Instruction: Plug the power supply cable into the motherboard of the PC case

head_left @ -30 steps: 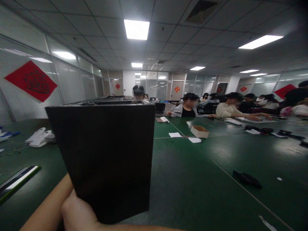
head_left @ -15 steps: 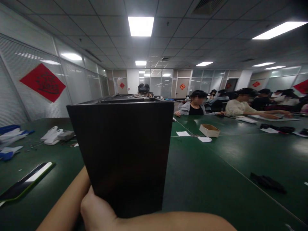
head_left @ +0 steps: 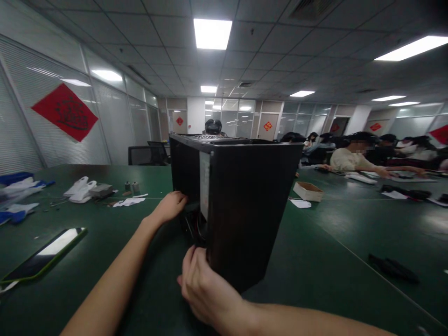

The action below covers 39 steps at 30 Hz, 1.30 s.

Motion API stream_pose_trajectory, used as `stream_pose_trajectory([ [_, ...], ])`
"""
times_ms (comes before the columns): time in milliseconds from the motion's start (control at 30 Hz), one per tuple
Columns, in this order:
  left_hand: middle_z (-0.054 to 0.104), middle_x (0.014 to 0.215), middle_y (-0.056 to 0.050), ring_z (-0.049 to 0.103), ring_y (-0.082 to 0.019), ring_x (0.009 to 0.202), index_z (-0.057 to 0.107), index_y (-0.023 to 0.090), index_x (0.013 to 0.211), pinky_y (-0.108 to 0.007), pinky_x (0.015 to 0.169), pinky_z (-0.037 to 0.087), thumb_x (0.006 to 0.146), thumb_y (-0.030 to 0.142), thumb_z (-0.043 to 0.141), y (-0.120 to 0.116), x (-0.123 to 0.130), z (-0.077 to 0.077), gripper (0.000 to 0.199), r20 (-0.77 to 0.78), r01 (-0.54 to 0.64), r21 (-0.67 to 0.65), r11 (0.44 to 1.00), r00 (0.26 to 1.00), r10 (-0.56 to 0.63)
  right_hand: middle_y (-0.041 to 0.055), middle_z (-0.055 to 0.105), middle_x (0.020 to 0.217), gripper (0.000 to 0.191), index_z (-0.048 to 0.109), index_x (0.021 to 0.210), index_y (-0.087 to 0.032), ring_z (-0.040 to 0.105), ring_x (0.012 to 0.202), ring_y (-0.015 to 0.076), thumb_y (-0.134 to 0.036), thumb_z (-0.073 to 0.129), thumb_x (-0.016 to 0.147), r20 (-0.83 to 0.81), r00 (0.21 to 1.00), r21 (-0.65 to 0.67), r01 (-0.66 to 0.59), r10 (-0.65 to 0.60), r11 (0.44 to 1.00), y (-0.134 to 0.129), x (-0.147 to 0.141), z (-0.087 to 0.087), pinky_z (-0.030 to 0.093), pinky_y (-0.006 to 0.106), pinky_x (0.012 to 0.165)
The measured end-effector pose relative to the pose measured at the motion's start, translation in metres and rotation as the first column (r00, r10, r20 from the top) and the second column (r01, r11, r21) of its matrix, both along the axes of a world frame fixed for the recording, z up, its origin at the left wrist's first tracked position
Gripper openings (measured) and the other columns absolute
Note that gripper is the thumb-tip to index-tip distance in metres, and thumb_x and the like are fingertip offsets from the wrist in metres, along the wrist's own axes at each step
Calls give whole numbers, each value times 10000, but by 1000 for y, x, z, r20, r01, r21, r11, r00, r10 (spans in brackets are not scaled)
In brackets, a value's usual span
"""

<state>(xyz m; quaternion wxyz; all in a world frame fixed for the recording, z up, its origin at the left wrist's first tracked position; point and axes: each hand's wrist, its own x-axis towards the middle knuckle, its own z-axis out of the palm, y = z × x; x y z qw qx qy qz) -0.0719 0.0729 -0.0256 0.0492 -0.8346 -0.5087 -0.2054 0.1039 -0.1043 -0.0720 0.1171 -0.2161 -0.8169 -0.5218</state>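
Across the room's foreground spreads a green tabletop [head_left: 315, 247], the broadest thing here. Upright on it, directly in front of the person, is a black metal case [head_left: 245, 210], its open side facing left. An open box [head_left: 308, 192] sits beyond it to the right.

The left hand [head_left: 170, 206] is at the far part of the open side, fingers bent and close together, tips partly hidden. The right hand [head_left: 210, 289] is low at the near corner, fingers curled together; whether either hand pinches the edge, I cannot tell. Off to the left lies a phone [head_left: 45, 256]. Inside the opening show a pale label [head_left: 205, 184] and, lower down, dark cables [head_left: 201, 228].

The step in hand looks like steadying or shifting the case. Done well, it calls for low, even pressure from both hands, with the base level, and fingers kept off the cables and any sharp metal rim.
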Motion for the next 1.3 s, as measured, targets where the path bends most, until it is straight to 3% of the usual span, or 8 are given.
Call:
stream_pose_trajectory([
  [133,694,910,-137,631,-231,889,681,121,856,-354,863,461,1021,331,273,1,8,-3,488,-157,19,70,997,987,-8,174,709,800,509,605,1252,65,591,654,257,-197,341,905,-98,991,13,97,-95,995,5,48,6,438,410,668],
  [233,709,1000,-136,627,-252,988,686,132,935,-381,921,445,1022,321,257,-5,18,0,478,-252,62,58,996,967,-45,143,671,722,505,578,1284,72,528,607,238,-168,377,887,-101,977,23,189,-186,982,12,75,10,393,384,639],
  [367,706,1088,-138,617,-294,1075,681,141,996,-499,995,409,1020,330,241,-21,32,6,480,-322,48,51,998,946,-29,132,646,719,400,648,1167,44,515,616,220,-203,478,902,-176,946,31,280,-271,959,25,100,6,369,376,682],
  [567,693,1167,-159,593,-345,1152,676,149,1089,-609,1023,364,1007,490,258,-41,43,17,546,-322,-18,-54,998,947,0,56,564,627,184,673,872,-113,478,563,198,-212,521,902,-218,939,-9,271,-266,963,39,129,6,302,376,688],
  [733,715,1106,-194,635,-365,1101,688,118,1088,-672,1075,262,963,627,300,-65,51,30,652,-361,-37,-133,990,932,-13,55,552,600,283,591,699,-179,469,571,201,-296,486,935,-277,920,-44,275,-276,960,53,157,8,261,373,681],
  [833,735,1036,-203,668,-355,1053,705,101,1072,-638,1091,272,970,547,385,-83,61,38,558,-422,-60,-135,989,906,-3,55,561,600,303,589,693,-181,462,586,195,-320,485,942,-287,929,-40,232,-234,972,66,176,5,255,368,691],
  [1000,730,1035,-224,689,-374,995,735,78,1020,-515,911,494,949,322,465,-109,77,50,371,-517,-114,-139,984,855,26,40,575,612,289,592,689,-179,454,599,176,-311,507,931,-293,949,-38,111,-118,993,85,199,1,248,359,690],
  [1300,717,1090,-183,694,-336,974,683,145,1139,-411,782,547,926,446,492,-109,61,54,416,-404,-99,-317,943,914,-40,50,612,623,368,607,702,-163,496,596,163,-375,483,976,-355,913,-160,150,-199,976,78,191,4,261,352,711],
])
